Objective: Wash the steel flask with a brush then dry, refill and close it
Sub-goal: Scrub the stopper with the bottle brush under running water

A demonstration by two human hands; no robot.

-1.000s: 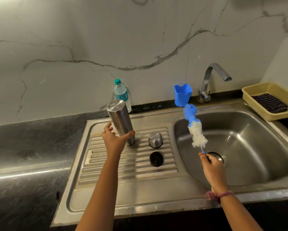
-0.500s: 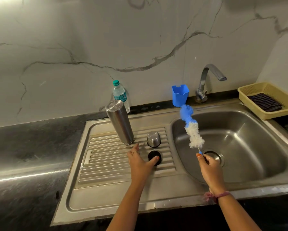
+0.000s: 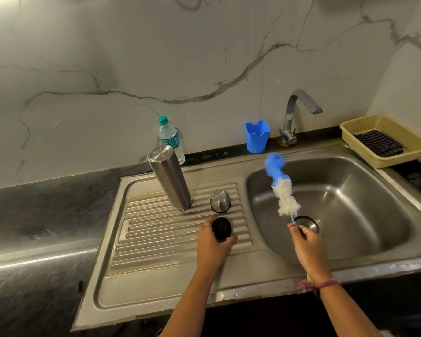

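- Gripping the small black cap (image 3: pixel 221 228) on the ribbed draining board (image 3: pixel 155 239), my left hand (image 3: pixel 213 244) curls thumb and fingers round its round, glossy rim.
- My right hand (image 3: pixel 308 246) is closed round the thin handle of the bottle brush (image 3: pixel 281 188), which stands tilted above the basin; its fluffy bristles twist in a spiral, blue at the tip and white lower down.
- I see the steel flask (image 3: pixel 169 178) standing upside down on the draining board, mouth on the ridges and flat base up. It is a tall brushed-metal cylinder, leaning in this wide view, and neither hand touches it.
- Just right of the flask sits a steel cup lid (image 3: pixel 219 201), a short rounded dome turned upside down, close behind the black cap.
- I see the sink (image 3: pixel 350 203) as one pressed sheet of dull stainless steel, with a deep rounded basin and a round drain.
- Behind the flask a clear plastic water bottle (image 3: pixel 171 139) with a green screw top stands against the wall; its teal label carries print too small for me to read.
- A blue plastic cup (image 3: pixel 257 136) stands beside the chrome tap (image 3: pixel 294 115).
- A yellow woven-plastic basket (image 3: pixel 396 127) at the far right holds a dark striped cloth (image 3: pixel 377 143).
- Grey-veined white marble covers the wall; the counter is dark stone.
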